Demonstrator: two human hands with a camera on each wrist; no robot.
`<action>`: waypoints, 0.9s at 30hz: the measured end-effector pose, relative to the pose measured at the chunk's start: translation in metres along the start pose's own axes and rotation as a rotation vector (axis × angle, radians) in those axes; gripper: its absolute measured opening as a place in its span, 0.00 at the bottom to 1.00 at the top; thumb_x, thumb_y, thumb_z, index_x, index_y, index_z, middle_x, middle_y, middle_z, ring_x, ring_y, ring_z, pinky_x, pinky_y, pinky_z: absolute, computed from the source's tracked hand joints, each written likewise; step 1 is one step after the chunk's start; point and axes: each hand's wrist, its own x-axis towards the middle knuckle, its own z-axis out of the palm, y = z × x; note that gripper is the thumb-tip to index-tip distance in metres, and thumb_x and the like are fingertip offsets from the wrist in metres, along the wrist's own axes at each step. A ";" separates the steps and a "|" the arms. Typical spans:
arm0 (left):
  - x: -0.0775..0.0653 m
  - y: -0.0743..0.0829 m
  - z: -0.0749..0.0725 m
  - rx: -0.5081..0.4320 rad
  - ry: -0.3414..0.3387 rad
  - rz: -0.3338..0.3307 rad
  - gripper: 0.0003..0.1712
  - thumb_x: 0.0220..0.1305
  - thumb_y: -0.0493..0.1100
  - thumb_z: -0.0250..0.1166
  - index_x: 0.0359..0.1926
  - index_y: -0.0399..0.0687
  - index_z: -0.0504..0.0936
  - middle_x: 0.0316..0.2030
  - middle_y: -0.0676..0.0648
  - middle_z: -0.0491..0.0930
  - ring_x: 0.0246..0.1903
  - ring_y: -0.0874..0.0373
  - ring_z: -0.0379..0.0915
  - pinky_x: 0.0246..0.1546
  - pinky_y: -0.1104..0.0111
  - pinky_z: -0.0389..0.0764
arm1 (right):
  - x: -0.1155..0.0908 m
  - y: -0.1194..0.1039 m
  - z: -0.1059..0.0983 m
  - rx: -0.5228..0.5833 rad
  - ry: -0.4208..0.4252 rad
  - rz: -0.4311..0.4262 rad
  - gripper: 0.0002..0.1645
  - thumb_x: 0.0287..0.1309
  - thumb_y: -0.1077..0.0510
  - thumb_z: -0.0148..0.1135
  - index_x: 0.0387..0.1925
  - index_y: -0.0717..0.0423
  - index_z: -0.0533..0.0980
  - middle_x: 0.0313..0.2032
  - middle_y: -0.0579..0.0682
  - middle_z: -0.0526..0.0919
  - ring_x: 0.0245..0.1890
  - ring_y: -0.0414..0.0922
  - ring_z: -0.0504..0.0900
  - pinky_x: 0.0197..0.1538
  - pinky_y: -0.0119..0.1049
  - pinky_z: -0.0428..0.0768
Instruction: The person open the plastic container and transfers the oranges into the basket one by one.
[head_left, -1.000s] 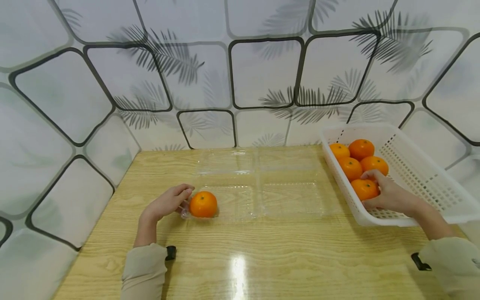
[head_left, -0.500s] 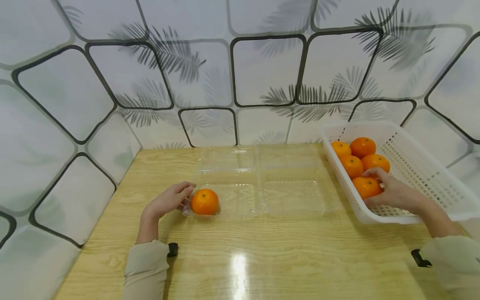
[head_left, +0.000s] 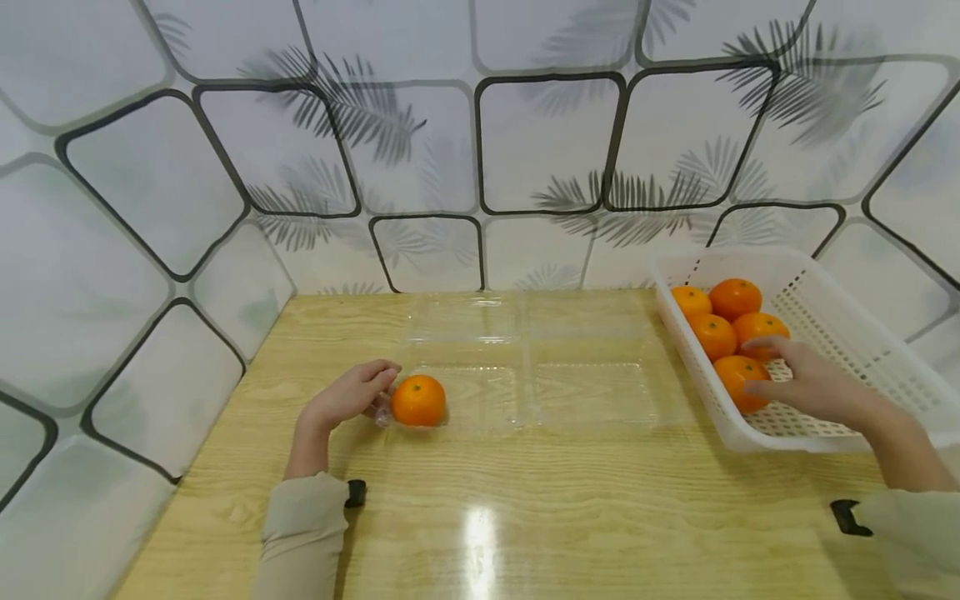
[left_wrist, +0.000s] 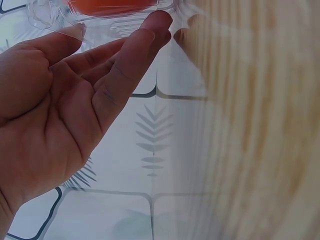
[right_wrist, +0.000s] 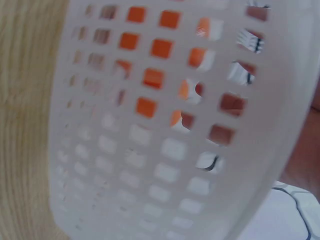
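A mandarin (head_left: 418,400) sits at the left end of a clear plastic container (head_left: 585,392) with several compartments. My left hand (head_left: 352,397) holds that container's left edge beside the mandarin; in the left wrist view its thumb and fingers meet the clear plastic (left_wrist: 112,27). Over the white basket, my right hand (head_left: 825,387) has thumb and fingers spread, close to the front mandarin (head_left: 738,385), and grips nothing. Whether the thumb touches that fruit I cannot tell. The basket wall hides most of this hand in the right wrist view.
The perforated white basket (head_left: 847,346) stands at the right with several mandarins grouped along its left side. Patterned walls (head_left: 547,150) enclose the wooden table (head_left: 570,508) at the back and sides.
My right hand has loosened from the front mandarin and drawn back to the right, its fingers spreading. The left hand stays at the container's edge. The whole head view has shifted slightly.
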 end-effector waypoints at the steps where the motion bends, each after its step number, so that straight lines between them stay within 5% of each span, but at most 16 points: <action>1: 0.001 0.000 0.000 0.004 0.003 0.000 0.28 0.81 0.47 0.44 0.69 0.30 0.63 0.49 0.33 0.76 0.32 0.53 0.77 0.36 0.63 0.83 | -0.001 -0.003 -0.001 -0.008 0.013 -0.006 0.39 0.66 0.52 0.64 0.65 0.74 0.60 0.60 0.78 0.65 0.59 0.74 0.64 0.51 0.71 0.67; 9: 0.003 0.001 0.003 0.026 0.025 -0.003 0.27 0.81 0.47 0.44 0.68 0.31 0.65 0.50 0.34 0.77 0.34 0.54 0.78 0.35 0.64 0.83 | -0.004 -0.042 0.001 0.008 0.129 -0.074 0.37 0.68 0.54 0.61 0.68 0.70 0.59 0.65 0.75 0.59 0.62 0.74 0.59 0.54 0.71 0.63; 19: 0.003 0.002 0.004 0.029 0.045 -0.014 0.26 0.81 0.47 0.44 0.66 0.31 0.67 0.48 0.35 0.77 0.34 0.55 0.77 0.35 0.64 0.83 | 0.001 -0.097 0.019 0.115 0.168 -0.099 0.43 0.68 0.52 0.62 0.72 0.67 0.53 0.69 0.73 0.52 0.68 0.72 0.52 0.59 0.72 0.58; 27: 0.002 0.003 0.006 0.027 0.051 -0.004 0.24 0.81 0.46 0.45 0.63 0.31 0.69 0.44 0.36 0.77 0.32 0.55 0.77 0.33 0.64 0.83 | 0.013 -0.139 0.043 0.217 0.193 -0.197 0.40 0.68 0.54 0.62 0.72 0.64 0.55 0.70 0.68 0.55 0.71 0.66 0.51 0.64 0.70 0.56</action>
